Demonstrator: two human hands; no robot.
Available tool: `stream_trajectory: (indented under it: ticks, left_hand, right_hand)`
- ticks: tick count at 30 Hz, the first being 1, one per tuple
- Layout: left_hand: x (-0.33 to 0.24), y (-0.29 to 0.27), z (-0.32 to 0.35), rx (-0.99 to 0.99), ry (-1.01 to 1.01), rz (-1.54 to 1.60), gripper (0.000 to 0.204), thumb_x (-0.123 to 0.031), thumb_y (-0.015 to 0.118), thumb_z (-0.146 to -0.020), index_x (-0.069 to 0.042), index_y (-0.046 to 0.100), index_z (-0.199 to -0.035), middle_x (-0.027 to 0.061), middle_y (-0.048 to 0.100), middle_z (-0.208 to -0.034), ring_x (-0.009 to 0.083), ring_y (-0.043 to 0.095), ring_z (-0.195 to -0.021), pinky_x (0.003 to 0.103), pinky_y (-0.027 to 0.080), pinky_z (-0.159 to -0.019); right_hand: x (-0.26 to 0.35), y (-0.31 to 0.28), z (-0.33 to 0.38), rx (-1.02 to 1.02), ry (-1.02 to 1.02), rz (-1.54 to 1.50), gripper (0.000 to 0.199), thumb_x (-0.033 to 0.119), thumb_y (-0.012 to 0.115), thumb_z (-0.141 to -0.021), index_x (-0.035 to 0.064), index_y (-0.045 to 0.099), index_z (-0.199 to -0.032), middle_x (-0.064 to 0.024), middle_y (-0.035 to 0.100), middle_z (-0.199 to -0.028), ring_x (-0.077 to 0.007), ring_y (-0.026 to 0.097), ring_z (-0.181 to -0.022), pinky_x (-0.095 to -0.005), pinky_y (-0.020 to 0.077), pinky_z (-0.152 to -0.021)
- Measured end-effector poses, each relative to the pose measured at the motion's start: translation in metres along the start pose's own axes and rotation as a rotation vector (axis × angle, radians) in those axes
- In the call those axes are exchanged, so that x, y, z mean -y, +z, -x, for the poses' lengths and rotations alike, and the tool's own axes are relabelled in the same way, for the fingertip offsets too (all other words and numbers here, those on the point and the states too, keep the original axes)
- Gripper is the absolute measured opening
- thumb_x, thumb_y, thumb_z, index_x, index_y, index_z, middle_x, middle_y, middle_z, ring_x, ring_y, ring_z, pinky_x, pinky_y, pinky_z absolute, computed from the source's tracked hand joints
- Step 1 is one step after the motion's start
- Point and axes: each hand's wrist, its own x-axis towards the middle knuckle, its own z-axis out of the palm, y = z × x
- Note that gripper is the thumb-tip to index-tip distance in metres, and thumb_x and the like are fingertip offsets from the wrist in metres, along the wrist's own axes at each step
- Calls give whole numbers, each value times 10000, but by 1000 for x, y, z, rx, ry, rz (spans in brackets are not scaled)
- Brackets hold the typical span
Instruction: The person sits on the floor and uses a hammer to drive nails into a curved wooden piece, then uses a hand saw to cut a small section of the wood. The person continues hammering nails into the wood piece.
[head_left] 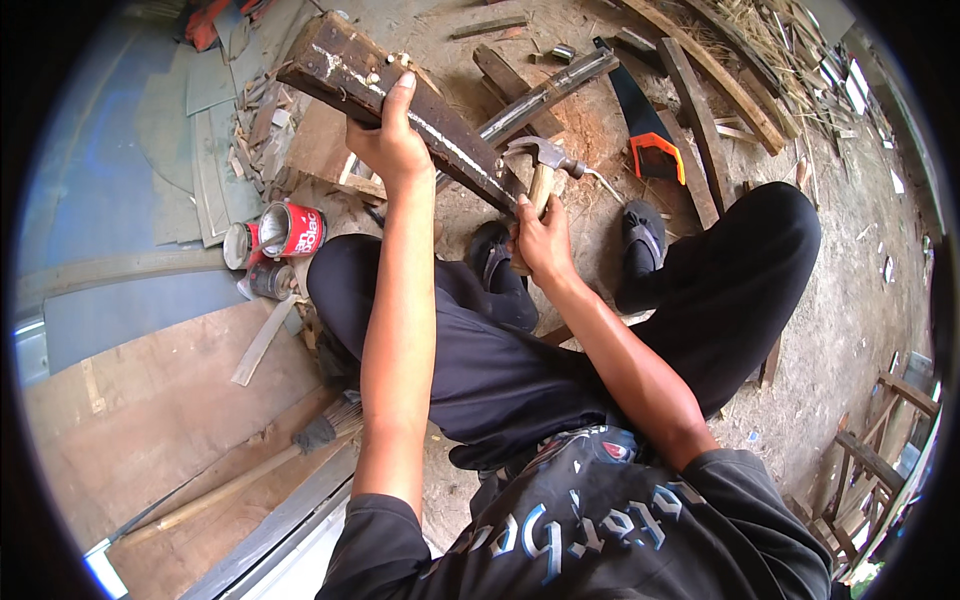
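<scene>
Dark, weathered wooden beam, slanting from upper left down toward the right, gripped near its upper end by the left hand, fingers curled over the top edge. Claw hammer touching the beam's lower end, wooden handle clenched in the right hand. Just left of the left forearm, three paint tins lying together. Beyond the right hand, a hand saw with orange handle. Near the left elbow, a long-handled brush on a plywood sheet.
</scene>
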Motion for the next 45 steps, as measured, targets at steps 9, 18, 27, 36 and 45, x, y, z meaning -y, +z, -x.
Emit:
stream_trajectory:
  ticks: [9,18,27,36,45]
  left_hand:
    - [-4,21,21,5,96,-134,313,2,727,-805,60,641,-1100,82,681,-1044,156,641,-917,302,509,-855]
    - [-5,32,31,36,100,-148,305,-47,758,-830,58,631,-1087,81,694,-1029,143,636,-914,287,490,-871]
    - [-1,31,22,-9,92,-130,266,-24,754,-821,63,647,-1049,83,700,-994,148,647,-871,284,501,-834]
    - [5,-3,-8,109,-35,-9,306,-37,770,-793,38,665,-1070,80,697,-1013,149,652,-902,294,510,-864]
    - [12,-8,-15,383,-89,-33,315,-123,668,-880,65,612,-1126,177,693,-974,287,701,-850,426,591,-776]
  right_hand:
    - [25,11,10,-81,165,-166,184,193,555,-1025,39,455,-1028,-51,505,-872,-134,520,-680,-302,490,-500]
    - [29,10,12,-165,195,-265,183,175,545,-1026,23,452,-983,-67,499,-819,-148,516,-645,-315,494,-488]
    - [25,-8,30,55,120,-323,260,196,566,-1021,36,421,-1165,-54,509,-872,-127,534,-637,-299,493,-468]
    - [54,-47,10,56,244,-132,143,130,551,-989,19,482,-1049,-73,552,-794,-153,559,-588,-305,494,-479]
    - [57,-53,-3,182,546,-276,106,103,555,-969,15,525,-1019,-92,615,-809,-127,584,-593,-238,506,-509]
